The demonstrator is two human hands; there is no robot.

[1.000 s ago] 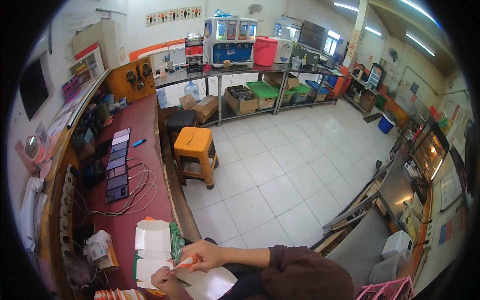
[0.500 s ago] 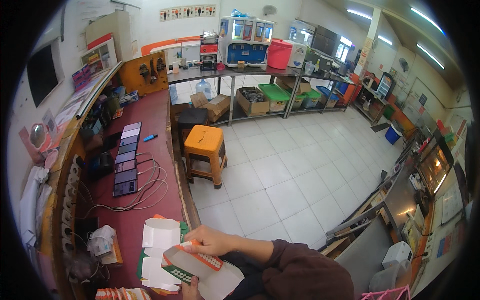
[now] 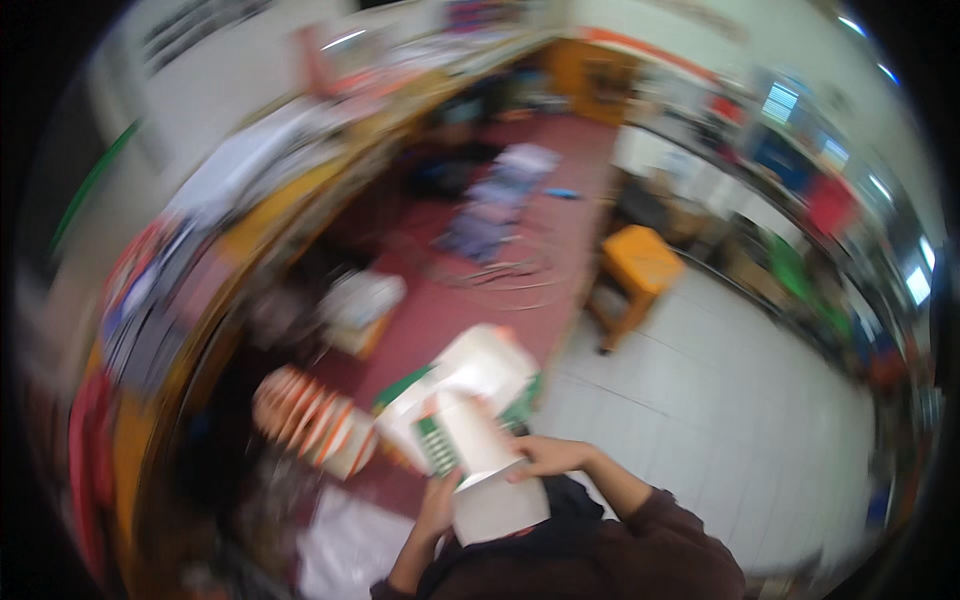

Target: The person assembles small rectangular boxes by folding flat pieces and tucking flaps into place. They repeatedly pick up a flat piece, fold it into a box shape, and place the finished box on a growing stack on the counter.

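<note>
A partly folded cardboard food box [image 3: 478, 440], white inside with a green patterned side, is held in front of my body. My left hand [image 3: 437, 507] grips its near left side, the thumb against the green wall. On the right edge, by the fold of the broad white lid flap [image 3: 500, 510], my right hand [image 3: 545, 457] pinches the card. Just beyond lie flat, unfolded box blanks [image 3: 490, 362], white with green and orange edges. The picture is smeared by motion, so fine finger detail is lost.
On the dark red counter [image 3: 565, 235] lie a row of phones [image 3: 495, 205] with white cables and a blue marker [image 3: 562, 193]. An orange-and-white stack of nested cartons [image 3: 315, 420] is at left, with a white plastic bag [image 3: 350, 540] nearer. An orange stool [image 3: 640, 268] stands right.
The view has swung left, so the room shifts rightward. My right hand has moved from the box's far orange edge to its right side near the lid fold; my left hand still holds the box.
</note>
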